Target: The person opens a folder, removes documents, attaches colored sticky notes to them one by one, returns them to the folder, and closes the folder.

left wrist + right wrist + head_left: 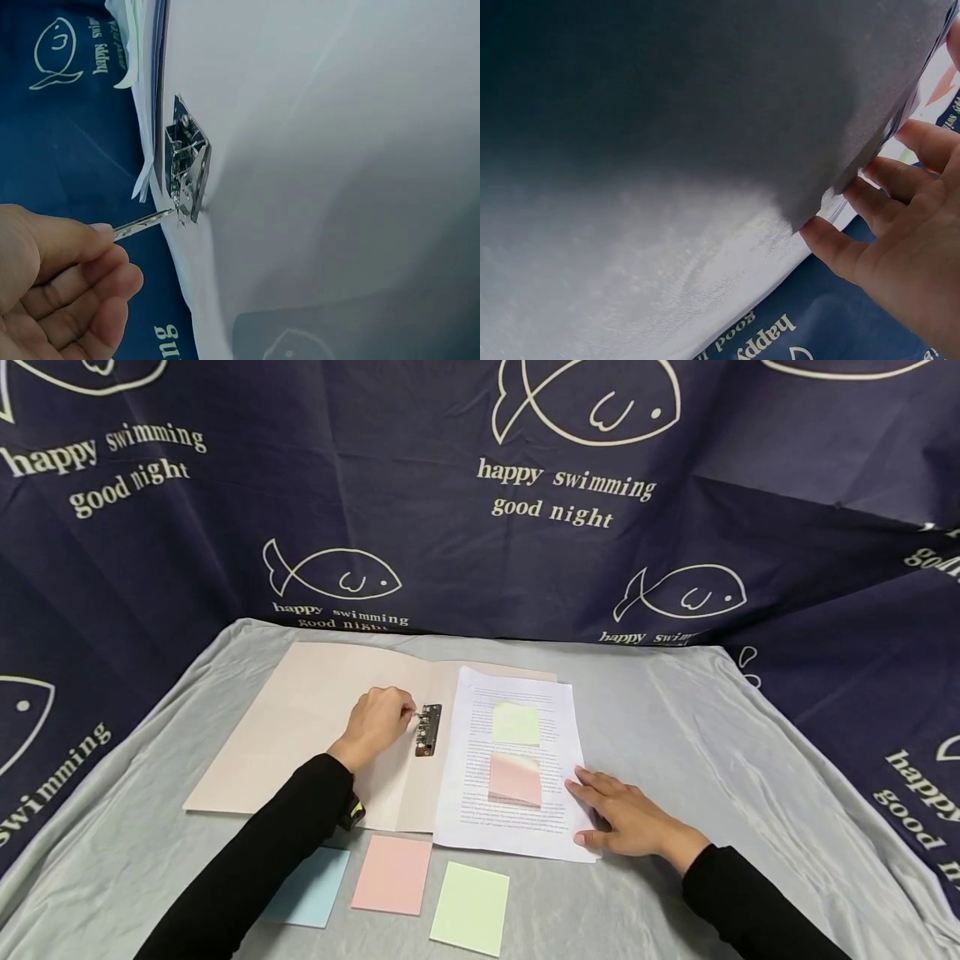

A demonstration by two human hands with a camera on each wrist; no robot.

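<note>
An open pale pink folder [255,735] lies on the cloth, with a metal lever clip [427,731] fixed near its spine. My left hand [377,722] pinches the clip's thin metal lever [144,223] between thumb and forefinger, the lever sticking out from the clip. Printed sheets [457,802] lie over the folder's right side. On the top sheet are a green sticky note [516,724] and a pink sticky note [515,781]. My right hand [633,814] rests with spread fingers at the sheets' right edge; in the right wrist view its fingertips touch that edge.
In front of the folder lie a blue sticky-note pad [311,889], a pink pad [392,875] and a green pad [471,908]. Grey cloth [787,777] covers the table. A dark blue curtain with fish drawings [420,485] hangs behind it.
</note>
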